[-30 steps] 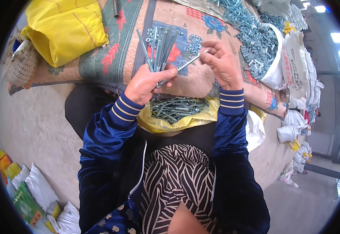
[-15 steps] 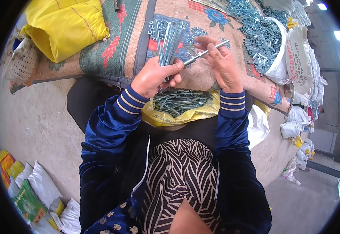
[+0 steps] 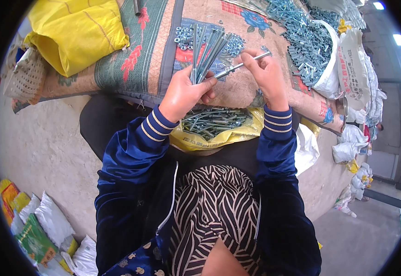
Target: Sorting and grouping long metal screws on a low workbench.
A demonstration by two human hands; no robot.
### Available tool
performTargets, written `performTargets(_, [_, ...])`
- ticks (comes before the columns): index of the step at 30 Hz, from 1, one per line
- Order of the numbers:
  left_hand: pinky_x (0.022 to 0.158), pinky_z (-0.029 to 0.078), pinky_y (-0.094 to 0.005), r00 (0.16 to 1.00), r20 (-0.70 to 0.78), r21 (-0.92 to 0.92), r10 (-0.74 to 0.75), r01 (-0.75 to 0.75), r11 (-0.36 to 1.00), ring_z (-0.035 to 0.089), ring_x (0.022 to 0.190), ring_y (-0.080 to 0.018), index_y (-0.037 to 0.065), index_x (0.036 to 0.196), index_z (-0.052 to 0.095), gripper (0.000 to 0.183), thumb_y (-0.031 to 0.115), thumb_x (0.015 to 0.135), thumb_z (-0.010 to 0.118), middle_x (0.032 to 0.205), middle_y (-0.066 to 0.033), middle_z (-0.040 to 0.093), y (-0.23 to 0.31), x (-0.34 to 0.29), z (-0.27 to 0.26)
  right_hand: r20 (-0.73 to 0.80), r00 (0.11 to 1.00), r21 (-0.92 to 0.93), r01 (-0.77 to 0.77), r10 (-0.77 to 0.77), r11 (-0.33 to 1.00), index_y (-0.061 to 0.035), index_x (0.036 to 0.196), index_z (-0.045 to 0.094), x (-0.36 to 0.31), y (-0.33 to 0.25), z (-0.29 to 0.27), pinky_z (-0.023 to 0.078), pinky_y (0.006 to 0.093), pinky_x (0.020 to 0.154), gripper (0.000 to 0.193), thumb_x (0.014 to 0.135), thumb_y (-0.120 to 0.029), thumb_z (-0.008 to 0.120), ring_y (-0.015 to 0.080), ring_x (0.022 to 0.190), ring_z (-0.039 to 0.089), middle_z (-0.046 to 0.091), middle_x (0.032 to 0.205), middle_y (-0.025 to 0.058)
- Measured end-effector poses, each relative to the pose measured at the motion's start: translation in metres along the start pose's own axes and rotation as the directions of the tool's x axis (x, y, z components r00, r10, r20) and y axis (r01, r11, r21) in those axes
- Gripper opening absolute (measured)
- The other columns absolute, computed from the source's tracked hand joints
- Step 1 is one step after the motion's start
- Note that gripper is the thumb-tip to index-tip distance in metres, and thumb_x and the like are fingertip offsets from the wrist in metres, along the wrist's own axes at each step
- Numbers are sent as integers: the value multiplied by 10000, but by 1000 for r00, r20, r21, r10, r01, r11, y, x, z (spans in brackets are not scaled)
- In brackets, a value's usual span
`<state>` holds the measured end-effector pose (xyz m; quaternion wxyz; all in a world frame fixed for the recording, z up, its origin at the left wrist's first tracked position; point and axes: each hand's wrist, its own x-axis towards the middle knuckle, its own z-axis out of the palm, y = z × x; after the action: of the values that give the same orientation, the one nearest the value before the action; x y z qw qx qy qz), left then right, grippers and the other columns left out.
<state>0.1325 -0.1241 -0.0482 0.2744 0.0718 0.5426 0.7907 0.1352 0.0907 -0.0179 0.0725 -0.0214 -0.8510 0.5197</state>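
Over the camera link I am seeing the left hand (image 3: 182, 93) gripping a fanned bundle of long, thin silver metal bolts (image 3: 212, 53), its thumb and fingers also holding one end of a single silver bolt with a thicker collar (image 3: 231, 69). That bolt is slanting up to the right hand (image 3: 271, 79), whose thumb and fingers are bending around it; I cannot tell how firmly they are pinching. Both hands are hovering above an open yellow plastic sack (image 3: 206, 143), which is holding a heap of loose silver bolts (image 3: 214, 121). Beyond, small silver nuts (image 3: 185, 37) and a pile of little silver rings (image 3: 233, 46) are lying on a flower-patterned, padded cloth (image 3: 225, 95).
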Motion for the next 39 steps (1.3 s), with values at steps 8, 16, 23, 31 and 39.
performTargets(8, [509, 476, -220, 1000, -11, 31, -9, 9, 999, 588, 557, -107, -26, 956, 565, 164, 64, 847, 647, 690, -57, 610, -4, -1, -3, -11, 994, 170, -107, 111, 980, 16, 1017, 643, -14, -13, 14, 443, 185, 561, 311, 880, -263, 657, 43, 545, 502, 582, 701, -14])
performTargets(16, [528, 456, -203, 999, 24, 84, 48, -50, 995, 573, 574, -84, -10, 998, 597, 204, 135, 865, 651, 691, -43, 617, -6, 1, -2, 140, 987, 258, 42, -80, 965, -3, 1011, 661, -25, -3, 9, 443, 189, 573, 265, 841, -205, 691, 56, 621, 551, 630, 789, 3])
performTargets(23, [517, 459, -230, 870, 33, 472, 491, -447, 760, 583, 557, -94, -11, 940, 622, 139, 92, 852, 650, 646, -40, 620, -19, 0, 10, 140, 986, 293, -129, 91, 947, -10, 901, 670, -29, -7, 11, 434, 200, 568, 200, 797, -173, 723, 60, 632, 542, 612, 723, -6])
performTargets(31, [549, 452, -353, 981, -72, 316, 180, -149, 937, 598, 592, -332, 24, 933, 602, 197, -18, 742, 633, 654, -151, 593, -9, -10, 13, 132, 983, 246, -154, 125, 957, 3, 815, 689, -36, -14, 13, 354, 198, 480, 247, 782, -239, 728, 20, 550, 460, 561, 604, -22])
performTargets(39, [506, 446, -262, 996, -21, 211, 82, -75, 975, 576, 537, -117, -3, 935, 615, 107, 31, 834, 625, 623, -47, 593, -6, -4, 14, 82, 983, 312, -183, 166, 932, -13, 881, 691, -38, -12, 11, 348, 188, 495, 159, 800, -146, 725, 17, 592, 469, 563, 658, -47])
